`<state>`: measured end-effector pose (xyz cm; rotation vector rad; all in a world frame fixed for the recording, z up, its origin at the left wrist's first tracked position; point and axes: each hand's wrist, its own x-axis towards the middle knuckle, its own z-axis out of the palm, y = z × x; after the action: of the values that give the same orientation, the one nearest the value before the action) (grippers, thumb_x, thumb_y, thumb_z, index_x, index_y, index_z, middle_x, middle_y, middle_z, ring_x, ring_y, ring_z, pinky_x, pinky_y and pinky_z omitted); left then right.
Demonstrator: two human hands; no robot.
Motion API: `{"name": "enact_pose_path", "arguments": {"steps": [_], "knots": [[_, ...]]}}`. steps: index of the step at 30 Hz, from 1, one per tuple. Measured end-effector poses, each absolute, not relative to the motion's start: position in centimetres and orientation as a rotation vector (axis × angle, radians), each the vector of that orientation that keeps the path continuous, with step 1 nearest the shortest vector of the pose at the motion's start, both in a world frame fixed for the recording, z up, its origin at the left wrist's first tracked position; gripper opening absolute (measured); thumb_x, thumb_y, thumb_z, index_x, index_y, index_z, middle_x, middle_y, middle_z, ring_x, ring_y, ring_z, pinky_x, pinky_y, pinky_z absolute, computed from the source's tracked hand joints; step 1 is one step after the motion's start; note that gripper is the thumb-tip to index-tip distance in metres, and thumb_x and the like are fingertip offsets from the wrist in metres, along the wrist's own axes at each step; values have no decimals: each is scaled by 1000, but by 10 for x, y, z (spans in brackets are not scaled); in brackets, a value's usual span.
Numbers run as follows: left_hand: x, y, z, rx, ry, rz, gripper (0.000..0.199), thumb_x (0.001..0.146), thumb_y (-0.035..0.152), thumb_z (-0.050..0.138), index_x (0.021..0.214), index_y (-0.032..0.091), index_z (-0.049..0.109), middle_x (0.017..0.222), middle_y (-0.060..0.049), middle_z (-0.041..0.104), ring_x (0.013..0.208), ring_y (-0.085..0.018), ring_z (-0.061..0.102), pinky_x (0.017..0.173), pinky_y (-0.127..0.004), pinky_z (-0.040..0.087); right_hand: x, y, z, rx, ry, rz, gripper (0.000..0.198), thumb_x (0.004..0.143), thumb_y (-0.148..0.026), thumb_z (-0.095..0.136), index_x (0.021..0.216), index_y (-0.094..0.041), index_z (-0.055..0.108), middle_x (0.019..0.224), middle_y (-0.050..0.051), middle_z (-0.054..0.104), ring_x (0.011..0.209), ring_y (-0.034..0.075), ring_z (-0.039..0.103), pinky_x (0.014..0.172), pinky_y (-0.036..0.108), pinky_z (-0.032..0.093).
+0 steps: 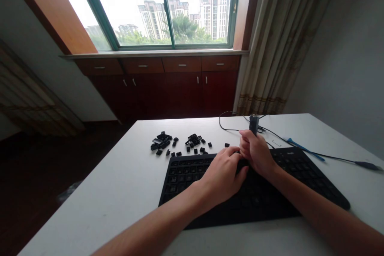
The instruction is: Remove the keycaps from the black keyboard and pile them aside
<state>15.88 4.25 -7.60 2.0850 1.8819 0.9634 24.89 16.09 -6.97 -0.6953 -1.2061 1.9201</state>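
Observation:
A black keyboard (207,212) lies on the white table, with several keycaps gone from its left part. My right hand (255,152) is closed in a fist around a dark upright tool (254,123), whose pale, ragged-looking top end sticks up above the thumb; the tool's lower end is hidden. My left hand (223,172) rests over the middle of the keyboard, thumb apart from the fingers. Its fingertips come up against my right hand and are partly hidden. Loose black keycaps lie behind the keyboard in a left pile (161,141) and a middle pile (194,140).
A single keycap (227,145) lies just behind the keyboard. To the right are a slim blue tool (306,150), a thin bent wire (272,143) and a black cable (336,157) with a thick dark end (367,165). The white table (120,192) ends at the left.

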Motion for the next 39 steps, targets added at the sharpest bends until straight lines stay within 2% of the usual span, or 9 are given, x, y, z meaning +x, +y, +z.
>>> {"name": "enact_pose_path", "arguments": {"steps": [4,8,12,20,23,27,32,35,39], "knots": [[168,38,-77,2080,1972,879,39,96,31,61,129,12,60,146,-17,55,136,-33,51,119,-48,42,252,152,-71,-467,-1244,1929,41,82,-31,69,56,-23,39,44,-10,30,37,6,22,34,21,20],[172,37,-75,2136,1965,828,42,100,29,55,139,14,54,149,-15,55,139,-31,49,124,-49,36,260,148,-75,-342,-1264,1747,42,86,-31,64,54,-23,39,45,-8,33,38,7,26,37,22,24],[170,38,-73,2187,1920,839,34,103,28,50,134,19,60,143,-10,61,137,-28,53,126,-46,33,262,145,-74,-351,-1243,1689,41,87,-31,62,54,-23,39,44,-8,32,38,8,24,37,24,23],[168,40,-75,2189,1891,876,29,105,22,46,125,22,68,137,-6,67,133,-26,58,123,-46,38,265,144,-72,-320,-1320,1591,42,90,-31,62,55,-23,40,45,-7,35,40,8,28,40,24,25],[165,40,-74,2209,1885,858,29,105,26,48,116,21,74,134,-6,69,130,-27,60,118,-44,44,268,153,-65,-391,-1230,1580,42,88,-30,64,56,-23,38,45,-9,32,38,7,24,37,23,21],[148,41,-60,2219,1960,784,27,105,31,51,113,23,76,116,-6,75,105,-24,69,98,-38,55,275,164,-54,-525,-1182,1785,43,84,-32,68,57,-23,36,45,-10,28,37,6,19,34,22,17],[105,39,-32,2059,2324,423,24,98,28,57,114,25,75,109,-7,74,97,-27,70,86,-38,55,277,161,-54,-662,-1225,1983,50,83,-35,71,56,-24,30,46,-11,26,39,5,17,35,21,14],[79,36,-21,1929,2470,230,25,97,28,56,113,24,74,110,-8,74,96,-27,70,84,-37,53,275,156,-56,-705,-1232,1978,50,82,-35,71,56,-24,30,47,-11,25,40,5,16,36,21,13],[63,33,-19,1877,2528,150,24,94,29,59,110,21,75,109,-11,74,98,-31,70,84,-40,53,272,154,-58,-739,-1164,1936,50,82,-35,70,55,-24,29,47,-11,24,40,5,16,35,21,13]]}}
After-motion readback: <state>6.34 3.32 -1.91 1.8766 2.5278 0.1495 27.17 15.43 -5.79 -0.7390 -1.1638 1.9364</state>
